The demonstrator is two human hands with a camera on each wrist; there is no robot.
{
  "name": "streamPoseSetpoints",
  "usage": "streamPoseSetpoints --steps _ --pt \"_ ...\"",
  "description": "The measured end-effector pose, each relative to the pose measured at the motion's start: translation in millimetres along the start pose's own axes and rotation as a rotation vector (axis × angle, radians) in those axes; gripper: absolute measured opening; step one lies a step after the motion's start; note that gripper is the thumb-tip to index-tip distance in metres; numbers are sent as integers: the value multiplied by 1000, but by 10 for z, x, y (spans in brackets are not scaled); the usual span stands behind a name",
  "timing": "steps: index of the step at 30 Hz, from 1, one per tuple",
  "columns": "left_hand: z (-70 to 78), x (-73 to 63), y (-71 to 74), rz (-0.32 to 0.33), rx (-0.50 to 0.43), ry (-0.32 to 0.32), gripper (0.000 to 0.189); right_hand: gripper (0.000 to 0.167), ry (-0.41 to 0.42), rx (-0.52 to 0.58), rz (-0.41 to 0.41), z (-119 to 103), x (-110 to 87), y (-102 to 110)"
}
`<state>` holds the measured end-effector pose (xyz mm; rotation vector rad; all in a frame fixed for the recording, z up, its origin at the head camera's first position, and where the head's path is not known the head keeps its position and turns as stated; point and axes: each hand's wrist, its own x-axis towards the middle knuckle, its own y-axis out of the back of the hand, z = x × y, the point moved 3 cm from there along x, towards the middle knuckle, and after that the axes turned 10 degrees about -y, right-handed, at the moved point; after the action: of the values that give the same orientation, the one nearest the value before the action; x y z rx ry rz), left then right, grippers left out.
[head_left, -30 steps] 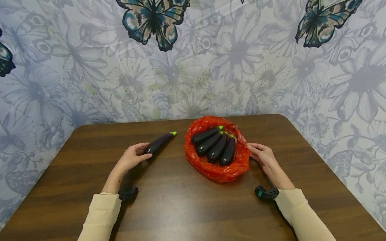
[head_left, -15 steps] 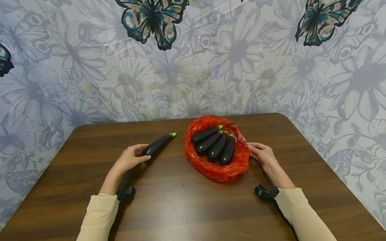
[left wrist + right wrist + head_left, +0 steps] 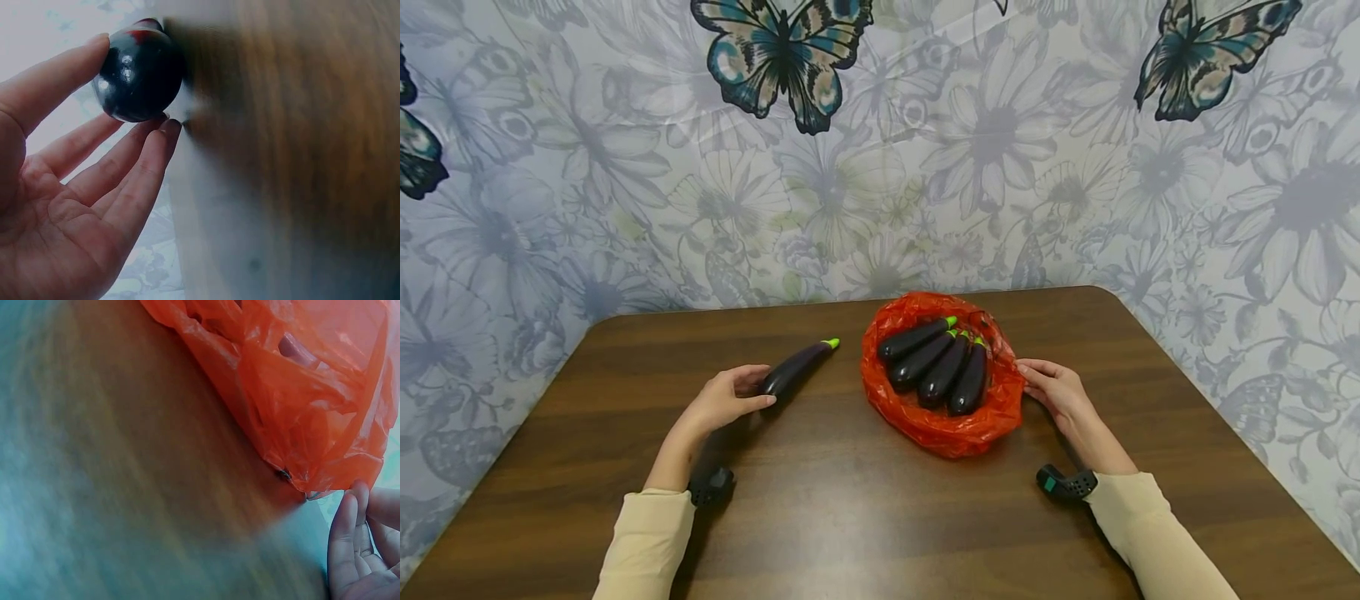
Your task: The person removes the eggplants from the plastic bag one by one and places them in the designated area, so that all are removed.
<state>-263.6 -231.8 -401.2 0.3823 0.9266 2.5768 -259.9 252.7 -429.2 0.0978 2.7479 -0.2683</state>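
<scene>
My left hand [image 3: 722, 400] holds a dark purple eggplant [image 3: 793, 370] by its thick end, between thumb and fingers. The eggplant's green stem tip points away and to the right. In the left wrist view, the thumb presses one side of the eggplant's rounded end [image 3: 140, 75], with fingertips at the other. To the right, a red plastic bag [image 3: 943, 437] stands with its mouth spread, and several eggplants [image 3: 942, 371] lie inside it. My right hand [image 3: 1060, 400] pinches the right edge of the bag; the right wrist view shows fingertips on the bag's corner [image 3: 350, 472].
Everything lies on a brown wooden table [image 3: 850, 517] with rounded far corners. Behind its far edge rises a wall covering [image 3: 880, 183] with flowers and butterflies. Each wrist wears a black strap.
My left hand and its eggplant have shifted very slightly left and nearer to me. The right hand keeps its pinch on the bag, which stays in place.
</scene>
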Motion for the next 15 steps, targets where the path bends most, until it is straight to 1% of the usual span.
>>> streamPoseSetpoints --steps 7,15 --pt "20 -4 -10 -1 -8 -8 59 21 11 -17 2 18 16 4" --pt "54 17 -10 1 -5 -26 60 21 13 0 -2 15 13 19"
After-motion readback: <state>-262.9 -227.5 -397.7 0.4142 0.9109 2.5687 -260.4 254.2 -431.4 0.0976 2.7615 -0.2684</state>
